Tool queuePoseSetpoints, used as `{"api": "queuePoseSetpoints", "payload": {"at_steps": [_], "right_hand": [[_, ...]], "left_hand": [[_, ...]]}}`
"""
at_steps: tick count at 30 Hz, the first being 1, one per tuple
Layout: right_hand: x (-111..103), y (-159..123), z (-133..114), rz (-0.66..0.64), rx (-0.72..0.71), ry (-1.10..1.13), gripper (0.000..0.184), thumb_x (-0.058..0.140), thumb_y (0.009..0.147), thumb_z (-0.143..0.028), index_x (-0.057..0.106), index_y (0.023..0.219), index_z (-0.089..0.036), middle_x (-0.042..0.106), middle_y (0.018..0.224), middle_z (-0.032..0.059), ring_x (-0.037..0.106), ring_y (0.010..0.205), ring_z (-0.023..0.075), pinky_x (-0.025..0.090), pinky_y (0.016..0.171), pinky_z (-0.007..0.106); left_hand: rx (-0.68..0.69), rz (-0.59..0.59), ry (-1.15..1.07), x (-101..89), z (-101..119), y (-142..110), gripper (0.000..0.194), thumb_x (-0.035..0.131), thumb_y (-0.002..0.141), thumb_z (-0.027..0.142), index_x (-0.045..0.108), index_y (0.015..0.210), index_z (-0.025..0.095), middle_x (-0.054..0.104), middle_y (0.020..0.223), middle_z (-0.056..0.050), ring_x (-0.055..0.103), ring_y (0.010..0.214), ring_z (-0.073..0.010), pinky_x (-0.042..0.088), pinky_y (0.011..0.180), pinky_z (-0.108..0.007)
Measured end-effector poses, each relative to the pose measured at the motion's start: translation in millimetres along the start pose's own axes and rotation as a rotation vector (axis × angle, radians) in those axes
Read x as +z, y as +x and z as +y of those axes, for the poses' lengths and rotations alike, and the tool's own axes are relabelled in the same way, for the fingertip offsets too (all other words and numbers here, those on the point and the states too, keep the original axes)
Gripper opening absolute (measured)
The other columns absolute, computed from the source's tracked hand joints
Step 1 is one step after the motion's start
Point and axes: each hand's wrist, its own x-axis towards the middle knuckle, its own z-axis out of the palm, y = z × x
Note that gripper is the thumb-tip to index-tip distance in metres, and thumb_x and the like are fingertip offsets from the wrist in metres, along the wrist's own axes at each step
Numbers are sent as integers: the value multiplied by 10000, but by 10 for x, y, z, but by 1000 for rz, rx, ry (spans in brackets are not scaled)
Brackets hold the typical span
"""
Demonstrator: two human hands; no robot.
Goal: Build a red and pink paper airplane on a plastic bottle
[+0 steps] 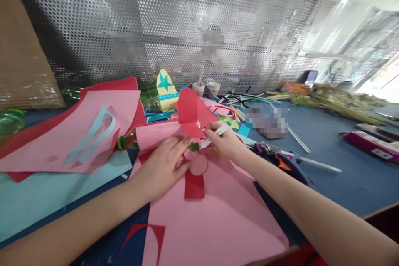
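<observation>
A plastic bottle wrapped in pink paper point(157, 134) lies on its side, its green-capped neck point(121, 143) pointing left. My left hand point(170, 164) is closed over the near side of the wrap, fingers on top and thumb lower down. Red rounded paper fins point(188, 112) stand up at the bottle's right end. Close against them, my right hand point(222, 137) pinches a slim white pen-like thing point(222, 129) with print on it. Between the hands show a small dark green piece point(193, 146) and a round pink shape with a grey outline point(198, 164). The bottle's far side is hidden.
Under the work lies a large pink sheet point(215, 220) with a red strip point(194, 186). More pink paper point(77, 133) is at left. A blue glue gun point(289, 164) and clear glue sticks point(321, 165) lie right. A yellow paper rocket point(164, 87) stands behind, before a perforated silver screen point(174, 16).
</observation>
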Motion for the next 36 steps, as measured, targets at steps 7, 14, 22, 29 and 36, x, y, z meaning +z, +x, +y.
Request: {"api": "queuePoseSetpoints", "payload": {"at_steps": [7, 14, 22, 29, 36], "right_hand": [[-3, 9, 28, -47, -73, -132, 212, 457, 690, -363, 361, 562, -224, 409, 527, -54, 372, 514, 106, 279, 506, 261], [-15, -1, 28, -87, -63, -133, 170, 468, 681, -333, 384, 586, -220, 392, 530, -61, 349, 512, 102, 268, 483, 248], [-21, -5, 67, -140, -81, -114, 186, 484, 728, -340, 402, 614, -218, 419, 546, -60, 369, 509, 100, 283, 491, 248], [-33, -6, 66, -135, -115, -129, 209, 482, 738, -342, 379, 601, -222, 393, 538, -64, 354, 507, 101, 282, 493, 255], [-28, 4, 84, -142, -101, -140, 211, 484, 743, -356, 397, 609, -218, 404, 545, -61, 365, 503, 101, 273, 488, 252]], "left_hand": [[12, -3, 80, 48, -16, -29, 395, 513, 887, 246, 478, 1275, 180, 592, 1266, -92, 536, 1181, -246, 444, 997, -406], [44, 6, 69, 55, -14, -30, 359, 499, 875, 190, 493, 1234, 183, 652, 1076, -80, 611, 1010, -238, 512, 882, -395], [84, -13, 14, 44, -8, -39, 643, 450, 898, 184, 179, 1478, 251, 551, 1317, -88, 538, 1161, -220, 451, 991, -419], [64, -35, 14, 51, -19, -43, 650, 463, 893, 185, 188, 1481, 231, 510, 1366, -103, 522, 1177, -225, 434, 1012, -431], [55, -38, 35, 35, -1, -38, 642, 462, 898, 192, 192, 1479, 232, 539, 1329, -104, 535, 1164, -228, 456, 983, -429]]}}
